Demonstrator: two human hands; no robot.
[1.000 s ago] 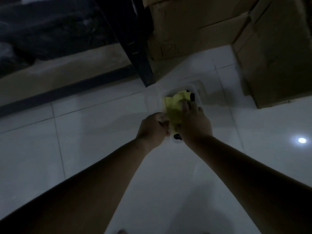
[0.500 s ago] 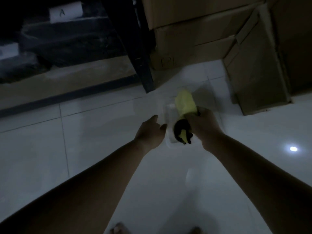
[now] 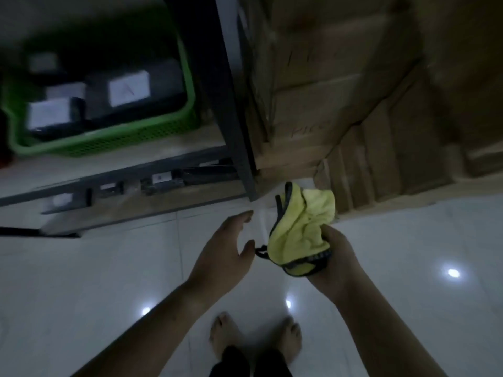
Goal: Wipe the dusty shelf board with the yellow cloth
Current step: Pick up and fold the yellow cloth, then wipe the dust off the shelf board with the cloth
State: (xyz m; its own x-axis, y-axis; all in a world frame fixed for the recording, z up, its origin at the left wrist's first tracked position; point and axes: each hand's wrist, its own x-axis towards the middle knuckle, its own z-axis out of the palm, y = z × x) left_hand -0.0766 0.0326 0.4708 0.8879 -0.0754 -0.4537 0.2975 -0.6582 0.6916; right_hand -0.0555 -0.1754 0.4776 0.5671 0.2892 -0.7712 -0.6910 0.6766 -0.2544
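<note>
Yellow cloth [image 3: 299, 229], black-edged and bunched, was held above the white floor tiles [image 3: 81, 281]. The right hand [image 3: 336, 257] gripped its lower end, fingers curled round the fabric, so the bulk rose from the fist toward 12 o'clock. The left hand [image 3: 220, 254] lay at 9 o'clock of the cloth, fingers relaxed and slightly spread, thumb just beside a loop of the trim. The shelf board [image 3: 152, 156], at 10 o'clock, carried a green basket [image 3: 109, 140]. Cardboard boxes [image 3: 340, 91] stood at 1 o'clock.
</note>
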